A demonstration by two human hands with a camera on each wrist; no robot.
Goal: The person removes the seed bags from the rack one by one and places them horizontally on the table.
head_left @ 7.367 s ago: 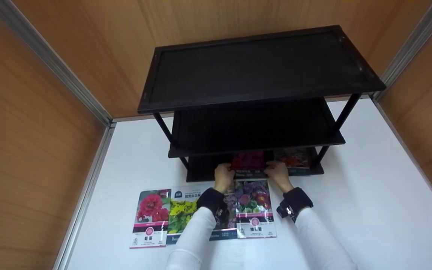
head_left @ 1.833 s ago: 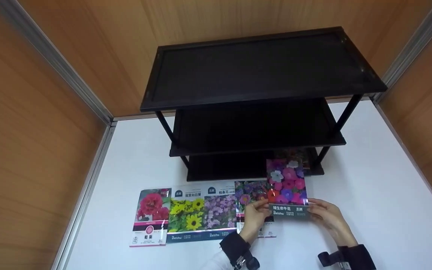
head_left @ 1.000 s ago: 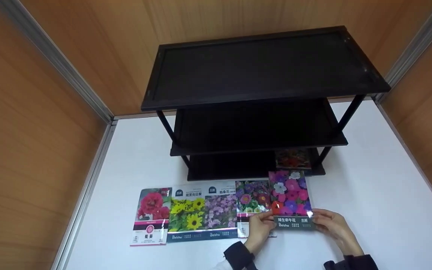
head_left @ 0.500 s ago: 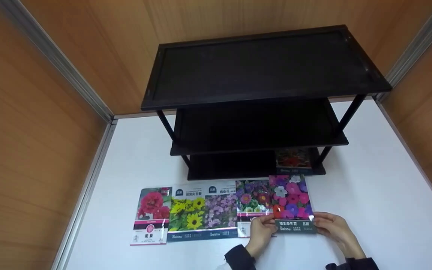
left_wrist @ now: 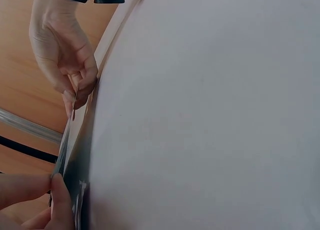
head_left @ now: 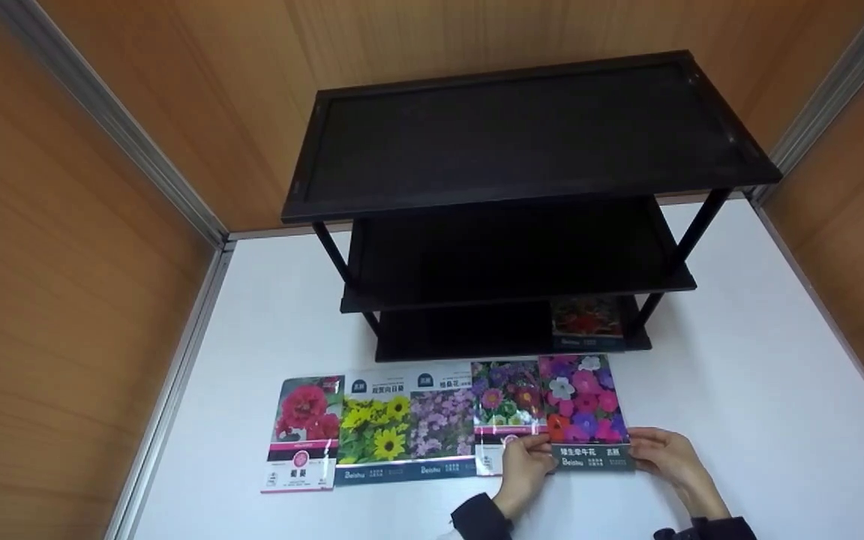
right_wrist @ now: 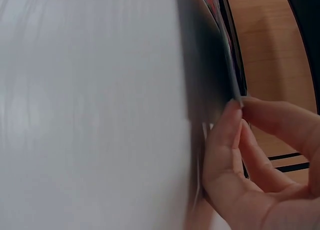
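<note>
A seed packet [head_left: 583, 409] with pink, purple and white flowers is at the right end of a row of packets in the head view. My left hand [head_left: 525, 468] pinches its lower left corner, and my right hand [head_left: 670, 456] pinches the lower right one. In the right wrist view, thumb and fingers [right_wrist: 225, 140] close on the packet's edge, which is tilted up from the white tabletop. The left wrist view shows the packet [left_wrist: 64, 145] nearly edge-on between both hands. Just left of it lies a packet with mixed daisies [head_left: 505, 397], its lower right part behind my left hand.
Further left lie a purple-flower packet [head_left: 441, 424], a yellow-flower packet [head_left: 374, 429] and a red-flower packet [head_left: 301, 431]. A black tiered shelf [head_left: 529, 142] stands behind the row. Another packet [head_left: 588, 322] lies at the right of its bottom tier. Wooden panels [head_left: 64, 300] surround the table.
Both hands were at the bottom shelf's front edge, on a pink-flower packet. The packet has come out to the right and toward me, beside the row, creeping slightly nearer in the last second.
</note>
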